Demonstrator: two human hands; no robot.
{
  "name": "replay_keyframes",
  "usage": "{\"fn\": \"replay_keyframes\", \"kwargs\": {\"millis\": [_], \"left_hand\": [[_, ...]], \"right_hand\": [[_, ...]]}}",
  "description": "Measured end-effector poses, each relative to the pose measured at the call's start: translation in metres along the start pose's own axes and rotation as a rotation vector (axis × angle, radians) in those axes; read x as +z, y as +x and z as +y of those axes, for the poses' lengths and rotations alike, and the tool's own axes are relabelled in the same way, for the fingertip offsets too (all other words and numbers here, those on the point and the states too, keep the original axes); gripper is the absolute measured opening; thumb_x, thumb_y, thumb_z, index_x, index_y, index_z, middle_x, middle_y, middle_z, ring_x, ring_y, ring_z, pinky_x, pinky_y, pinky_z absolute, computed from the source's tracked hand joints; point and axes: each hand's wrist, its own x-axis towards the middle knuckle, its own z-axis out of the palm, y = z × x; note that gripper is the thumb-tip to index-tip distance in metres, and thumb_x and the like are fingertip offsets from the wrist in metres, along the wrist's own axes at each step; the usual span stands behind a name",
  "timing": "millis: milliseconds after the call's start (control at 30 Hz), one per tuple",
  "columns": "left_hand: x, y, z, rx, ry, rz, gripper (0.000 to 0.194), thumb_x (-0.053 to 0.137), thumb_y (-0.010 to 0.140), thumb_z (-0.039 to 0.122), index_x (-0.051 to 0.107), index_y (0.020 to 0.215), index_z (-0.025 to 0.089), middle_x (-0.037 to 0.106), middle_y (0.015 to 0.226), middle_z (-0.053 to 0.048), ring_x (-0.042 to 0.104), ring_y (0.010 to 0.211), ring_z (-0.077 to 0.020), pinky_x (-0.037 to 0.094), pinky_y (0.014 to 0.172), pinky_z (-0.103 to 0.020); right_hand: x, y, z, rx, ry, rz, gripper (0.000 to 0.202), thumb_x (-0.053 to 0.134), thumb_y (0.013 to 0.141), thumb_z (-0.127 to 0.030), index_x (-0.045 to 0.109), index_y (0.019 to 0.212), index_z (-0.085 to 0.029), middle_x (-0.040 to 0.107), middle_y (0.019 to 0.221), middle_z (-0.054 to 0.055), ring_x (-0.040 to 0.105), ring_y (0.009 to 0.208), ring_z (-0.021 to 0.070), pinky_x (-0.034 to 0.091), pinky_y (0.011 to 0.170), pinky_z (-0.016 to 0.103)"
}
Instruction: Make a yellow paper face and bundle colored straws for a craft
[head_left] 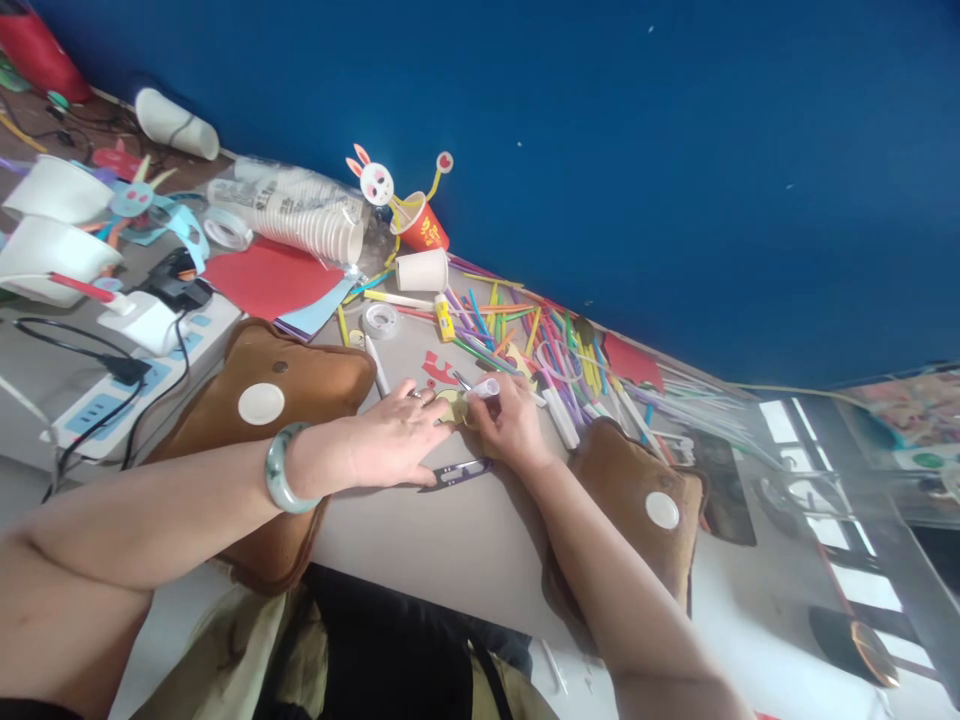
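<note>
My left hand (pixel 394 435) lies palm down with its fingers spread. Its fingertips reach a small pale yellow paper piece (pixel 453 408) on the table. My right hand (pixel 514 425) is closed round a white marker (pixel 486 388), whose dark tip points left above the paper. Part of the marker is hidden by the fingers. Just below both hands lies a pair of dark thread snips (pixel 461 472), near my left thumb. Small red paper cut-outs (pixel 439 370) lie beyond the hands. A white pen (pixel 376 365) rests beyond my left hand.
Brown cushions (pixel 330 375) (pixel 622 475) flank my forearms. Coloured sticks (pixel 502 320) spread along the blue wall (pixel 600 150). A glue stick (pixel 444 318), tape roll (pixel 381 320), white cup (pixel 421 270) and rabbit-decorated red cup (pixel 424 225) stand behind. A power strip (pixel 150 375) with cables lies left.
</note>
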Motion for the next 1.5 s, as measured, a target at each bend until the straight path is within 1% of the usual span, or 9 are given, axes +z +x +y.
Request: {"fn": "replay_keyframes", "kwargs": {"millis": [233, 367, 567, 733, 967, 1133, 1267, 1400, 1500], "left_hand": [[-0.001, 0.003, -0.005, -0.016, -0.045, 0.0, 0.041, 0.069, 0.083, 0.056, 0.069, 0.1, 0.018, 0.063, 0.113, -0.013, 0.058, 0.11, -0.0313, 0.037, 0.092, -0.043], [-0.003, 0.01, -0.01, -0.067, -0.178, -0.023, 0.033, 0.065, 0.088, 0.05, 0.068, 0.096, 0.018, 0.066, 0.103, -0.009, 0.063, 0.097, -0.0263, 0.037, 0.09, -0.042], [-0.004, 0.021, -0.019, -0.283, -0.32, 0.085, 0.014, 0.052, 0.092, 0.02, 0.066, 0.093, 0.017, 0.069, 0.1, -0.008, 0.065, 0.099, -0.0245, 0.039, 0.092, -0.042], [0.003, 0.026, -0.021, -0.416, -0.244, 0.084, 0.022, 0.057, 0.088, 0.025, 0.068, 0.105, 0.016, 0.065, 0.113, -0.014, 0.062, 0.109, -0.0329, 0.043, 0.094, -0.048], [0.009, 0.032, -0.014, -0.473, -0.187, 0.056, 0.026, 0.062, 0.084, 0.03, 0.067, 0.104, 0.013, 0.062, 0.115, -0.016, 0.058, 0.112, -0.0353, 0.045, 0.094, -0.05], [0.008, 0.034, -0.015, -0.471, -0.25, 0.07, 0.015, 0.061, 0.081, 0.028, 0.067, 0.088, 0.015, 0.063, 0.105, -0.013, 0.061, 0.104, -0.0324, 0.047, 0.091, -0.048], [0.006, 0.035, -0.02, -0.464, -0.403, 0.154, 0.008, 0.063, 0.074, 0.026, 0.064, 0.072, 0.018, 0.066, 0.089, -0.008, 0.063, 0.091, -0.0263, 0.049, 0.084, -0.039], [-0.001, 0.035, -0.028, -0.561, -0.839, 0.238, 0.013, 0.068, 0.068, 0.029, 0.06, 0.065, 0.019, 0.065, 0.069, -0.002, 0.059, 0.066, -0.0168, 0.047, 0.064, -0.028], [-0.01, 0.033, -0.036, -0.684, -1.167, 0.32, 0.019, 0.073, 0.066, 0.032, 0.059, 0.071, 0.019, 0.063, 0.065, 0.0, 0.055, 0.057, -0.0129, 0.041, 0.053, -0.024]], "right_hand": [[-0.001, 0.005, 0.007, 0.448, 0.645, 0.252, 0.027, 0.057, 0.092, -0.05, 0.054, 0.087, -0.024, 0.053, 0.067, -0.002, 0.048, 0.055, 0.0145, 0.044, 0.054, 0.03], [0.0, 0.009, 0.01, 0.58, 0.914, 0.331, 0.025, 0.066, 0.082, -0.046, 0.052, 0.083, -0.025, 0.05, 0.065, -0.004, 0.045, 0.05, 0.0121, 0.039, 0.048, 0.028], [-0.011, 0.013, 0.006, 0.577, 1.1, 0.133, 0.022, 0.06, 0.079, -0.041, 0.043, 0.081, -0.027, 0.056, 0.067, -0.002, 0.052, 0.055, 0.0162, 0.045, 0.054, 0.032], [-0.018, 0.013, 0.0, 0.418, 1.155, -0.067, 0.025, 0.056, 0.078, -0.045, 0.044, 0.09, -0.028, 0.059, 0.076, -0.001, 0.058, 0.065, 0.0198, 0.05, 0.064, 0.039], [-0.024, 0.01, -0.011, 0.347, 1.154, -0.148, 0.033, 0.069, 0.07, -0.042, 0.053, 0.094, -0.027, 0.067, 0.086, 0.004, 0.067, 0.082, 0.0252, 0.053, 0.069, 0.042], [-0.023, 0.013, -0.013, 0.399, 1.174, 0.004, 0.029, 0.072, 0.069, -0.031, 0.053, 0.09, -0.026, 0.072, 0.09, 0.002, 0.069, 0.086, 0.0226, 0.055, 0.08, 0.043], [-0.02, 0.016, -0.008, 0.498, 0.998, 0.193, 0.033, 0.073, 0.071, -0.031, 0.048, 0.092, -0.026, 0.075, 0.096, 0.003, 0.07, 0.087, 0.0223, 0.056, 0.08, 0.04], [-0.016, 0.02, -0.001, 0.513, 0.685, 0.292, 0.03, 0.071, 0.071, -0.028, 0.05, 0.093, -0.023, 0.075, 0.104, 0.008, 0.07, 0.099, 0.0234, 0.054, 0.087, 0.041], [-0.009, 0.022, 0.006, 0.535, 0.616, 0.271, 0.029, 0.068, 0.071, -0.027, 0.049, 0.093, -0.023, 0.075, 0.104, 0.009, 0.07, 0.098, 0.0237, 0.054, 0.088, 0.042]]}}
